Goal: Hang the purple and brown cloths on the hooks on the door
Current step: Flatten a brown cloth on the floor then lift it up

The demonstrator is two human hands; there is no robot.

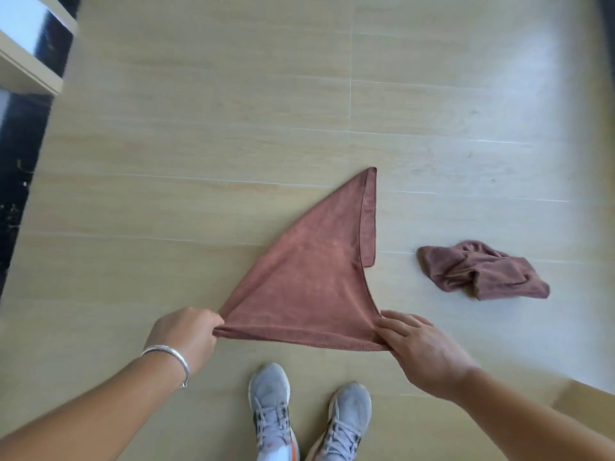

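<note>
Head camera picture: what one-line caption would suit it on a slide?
Both hands, left hand and right hand, hold a brown cloth stretched by its near edge above the floor, another cloth crumpled nearby.

Left arm: bare, reaching in from the near left, forearm angled up toward the centre; silver bracelet [171,356] on the wrist. Left hand [186,336]: fingers curled, pinching the left corner of the brown cloth [306,281]. Right arm: bare, reaching in from the near right. Right hand [421,352]: back upward, fingers extended, thumb and fingers gripping the cloth's right corner. Both feet in grey shoes [271,407], near centre.
</note>
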